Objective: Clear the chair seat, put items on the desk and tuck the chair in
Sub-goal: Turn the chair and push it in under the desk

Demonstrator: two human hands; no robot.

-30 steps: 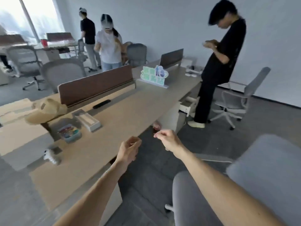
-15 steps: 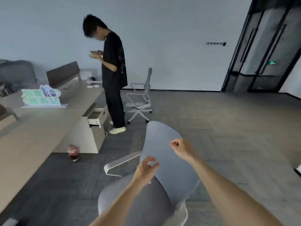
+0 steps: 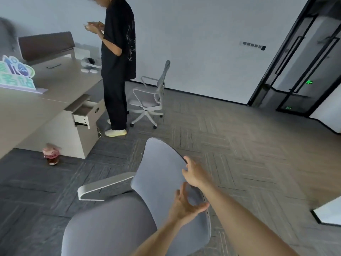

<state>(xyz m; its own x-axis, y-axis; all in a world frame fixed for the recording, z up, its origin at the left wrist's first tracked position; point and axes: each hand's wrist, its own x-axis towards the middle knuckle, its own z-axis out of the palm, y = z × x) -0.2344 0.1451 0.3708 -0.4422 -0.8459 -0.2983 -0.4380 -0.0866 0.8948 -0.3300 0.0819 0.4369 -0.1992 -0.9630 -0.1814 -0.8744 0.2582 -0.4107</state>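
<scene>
A grey office chair [image 3: 158,174] stands right in front of me, its seat [image 3: 110,224] bare and one white armrest [image 3: 105,185] pointing left. My right hand [image 3: 195,174] is on the right edge of the backrest, fingers curled around it. Just below, my left hand [image 3: 184,204] hovers in front of the backrest with fingers spread and nothing in it. The long beige desk [image 3: 27,108] runs along the left, well apart from the chair.
A person in black [image 3: 118,52] stands by the desk near an open drawer [image 3: 88,111]. A second chair [image 3: 149,97] is behind them. A small pink item [image 3: 51,154] sits on the floor under the desk. A green sign [image 3: 16,74] stands on the desk.
My view swung right from the desk to the chair. Both hands went from loose fists to the backrest; the right one now holds its edge and the left has opened.
</scene>
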